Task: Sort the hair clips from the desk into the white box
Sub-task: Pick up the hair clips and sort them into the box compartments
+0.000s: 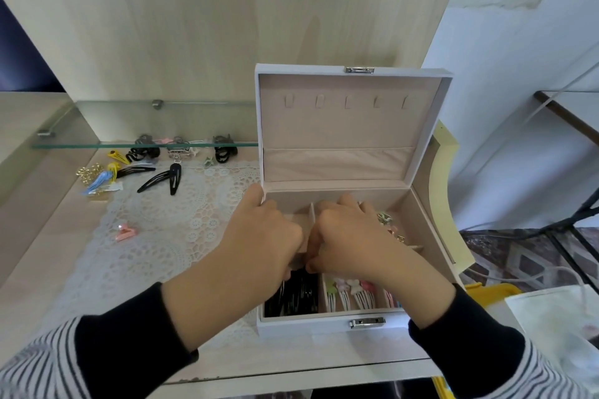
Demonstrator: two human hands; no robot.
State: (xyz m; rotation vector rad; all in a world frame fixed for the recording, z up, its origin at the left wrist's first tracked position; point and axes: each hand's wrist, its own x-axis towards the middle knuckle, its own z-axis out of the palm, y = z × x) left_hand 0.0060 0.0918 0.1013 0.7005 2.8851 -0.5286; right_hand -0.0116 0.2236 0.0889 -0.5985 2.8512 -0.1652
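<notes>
the white box [324, 327] stands open near the tabletop's [32, 253] front right corner. the left hand [262, 236] and right hand [350, 236] reach in together, fingers curled down over black clips [291, 300] in its front left compartment; whether they grip any cannot be told. loose hair clips [162, 180] lie toward the far left corner.

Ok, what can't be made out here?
Head view:
- Whether left hand or right hand holds a clip: backs cover fingertips.
- Middle compartments of the white box: hidden under both hands.
- The clips under the glass shelf: small, blurred by its edge.
- Right-edge white item: cut off.
</notes>
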